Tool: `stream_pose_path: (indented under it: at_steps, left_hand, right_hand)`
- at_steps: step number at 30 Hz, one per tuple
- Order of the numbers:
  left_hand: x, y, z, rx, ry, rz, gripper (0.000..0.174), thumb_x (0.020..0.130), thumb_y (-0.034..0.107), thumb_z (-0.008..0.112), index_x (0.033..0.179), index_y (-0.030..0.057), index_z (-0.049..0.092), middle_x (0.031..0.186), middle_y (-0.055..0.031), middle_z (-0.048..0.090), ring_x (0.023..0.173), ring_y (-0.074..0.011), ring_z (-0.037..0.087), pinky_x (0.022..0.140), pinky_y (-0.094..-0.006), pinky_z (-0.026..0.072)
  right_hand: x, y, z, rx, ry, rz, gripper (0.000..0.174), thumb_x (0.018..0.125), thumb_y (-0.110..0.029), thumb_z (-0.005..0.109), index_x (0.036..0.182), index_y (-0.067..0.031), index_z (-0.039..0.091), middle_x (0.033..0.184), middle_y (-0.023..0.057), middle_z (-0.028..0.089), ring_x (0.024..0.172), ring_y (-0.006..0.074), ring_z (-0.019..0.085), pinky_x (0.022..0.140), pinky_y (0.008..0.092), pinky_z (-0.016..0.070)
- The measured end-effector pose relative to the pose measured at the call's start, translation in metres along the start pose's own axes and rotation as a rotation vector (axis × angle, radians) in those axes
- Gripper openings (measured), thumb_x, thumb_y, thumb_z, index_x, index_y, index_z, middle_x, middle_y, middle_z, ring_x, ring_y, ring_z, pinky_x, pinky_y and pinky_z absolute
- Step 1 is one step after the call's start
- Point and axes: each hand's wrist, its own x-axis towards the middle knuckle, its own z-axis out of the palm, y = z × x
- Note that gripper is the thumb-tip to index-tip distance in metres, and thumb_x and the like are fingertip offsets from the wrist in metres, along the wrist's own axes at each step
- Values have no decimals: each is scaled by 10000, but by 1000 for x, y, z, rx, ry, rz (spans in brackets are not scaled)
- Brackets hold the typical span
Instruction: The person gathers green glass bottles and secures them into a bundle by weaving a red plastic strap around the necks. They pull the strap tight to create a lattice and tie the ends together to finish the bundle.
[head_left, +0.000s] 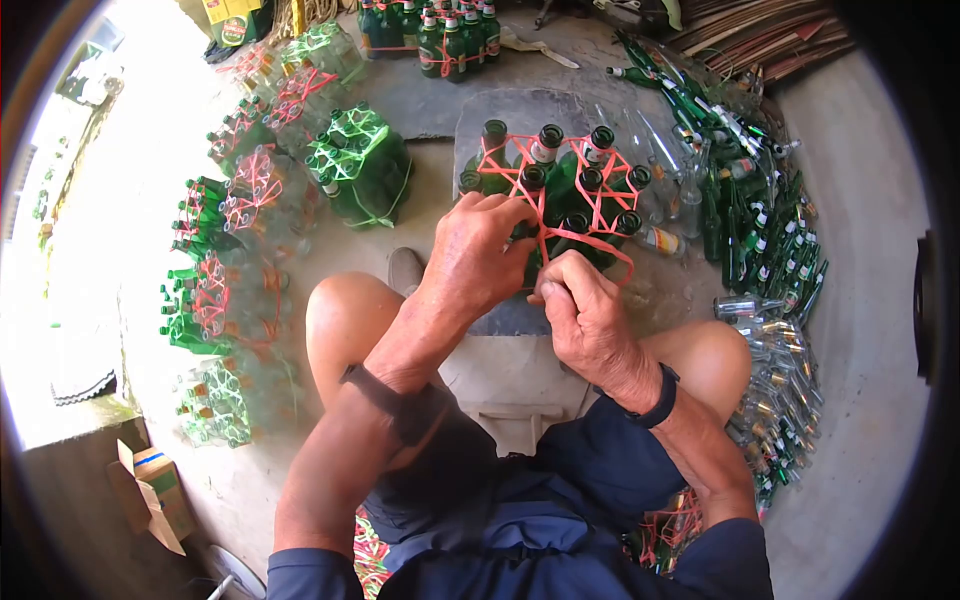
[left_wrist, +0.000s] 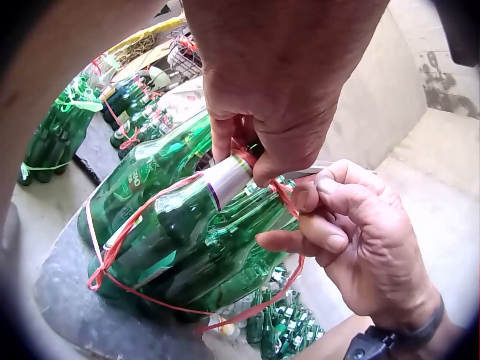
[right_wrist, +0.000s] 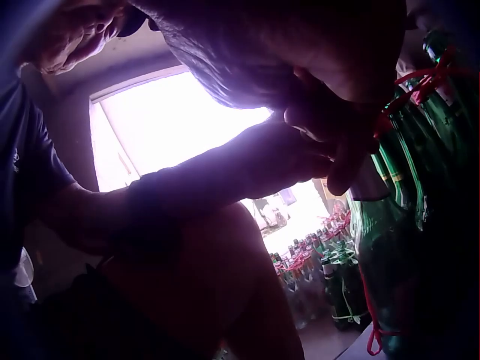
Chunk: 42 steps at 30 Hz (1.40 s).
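Green bottles (left_wrist: 176,217) stand bundled on a dark slab (head_left: 500,322), with red twine (head_left: 602,184) crisscrossed among their necks. At the near side of the bundle, the left hand (head_left: 478,250) has its fingers curled round a bottle neck and the twine there; in the left wrist view this hand (left_wrist: 274,97) is over a white-labelled neck (left_wrist: 226,182). Just right of it, the right hand (head_left: 592,318) pinches the red twine between thumb and fingers. A loop of twine hangs beside that right hand (left_wrist: 375,240). Its fingertips are dark in the right wrist view.
Tied bundles of bottles (head_left: 365,165) stand at the left, more (head_left: 455,45) at the far side. Loose green bottles (head_left: 740,220) and clear ones (head_left: 775,370) lie piled along the right. An open cardboard box (head_left: 160,490) is at the lower left.
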Motion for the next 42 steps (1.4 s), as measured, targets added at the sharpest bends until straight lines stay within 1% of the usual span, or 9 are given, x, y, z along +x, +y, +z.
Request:
stream_pose_path:
  at_steps: [5,7,8,10,19,25,30,37,42]
  left_hand:
    - [2,-2,-1,11,-1,1,215,806,79,797,1015,82,749,885,-119,717,867,-344,667,794,-448,555]
    - [3,-1,-1,-1,-3,1,214,805,76,796,1014,82,751,888,-119,720,869,-342,669,795,-447,554]
    - [3,-1,-1,-3,-3,-5,213,803,71,794,1011,82,753,892,-117,724,870,-341,669,796,-446,554]
    - [2,-1,-1,-6,-9,-12,212,801,67,791,1008,82,754,897,-115,728,872,-339,670,797,-446,553]
    - [0,0,2,27,9,-14,205,795,60,787,997,81,755,895,-102,737,863,-330,666,792,-434,548]
    - [1,-2,1,15,6,-11,219,813,60,785,1031,71,766,924,-99,756,904,-322,675,820,-429,556]
    - [1,-5,0,-22,-21,3,247,811,38,790,1057,51,771,978,-106,767,950,-316,679,853,-415,559]
    - [-2,-6,-2,-59,-23,-4,279,820,27,796,1095,53,760,1019,-109,765,988,-321,687,892,-418,556]
    - [-4,-7,-5,-41,-51,55,336,842,12,769,1172,67,735,1104,-114,759,1045,-337,682,960,-429,543]
  right_hand:
    - [2,0,1,-4,-12,12,85,1029,68,515,987,1,545,871,108,619,765,225,655,717,356,551]
    - [3,0,3,-24,4,-47,113,945,83,565,1007,0,519,890,191,568,823,443,610,733,490,511]
    - [5,0,4,-24,7,-48,113,945,83,565,1007,0,519,890,191,568,823,443,610,733,490,511]
    - [7,-1,6,-39,27,-62,98,1048,55,501,981,-3,543,851,100,612,740,195,651,696,345,556]
    - [2,-8,12,342,38,249,98,1064,41,498,980,8,535,860,36,611,810,98,670,789,334,658]
    - [1,11,17,152,11,149,97,1070,37,501,984,4,533,868,52,595,792,107,650,764,322,657]
    - [2,-5,16,19,-4,9,146,905,107,595,1008,11,558,902,184,604,830,414,640,727,473,522]
    - [0,-27,-30,-164,-52,-36,159,891,54,633,1031,-19,650,954,173,652,865,411,686,748,479,565]
    - [-2,5,-75,-362,25,326,179,895,-40,692,1060,6,640,922,235,725,909,428,723,801,518,560]
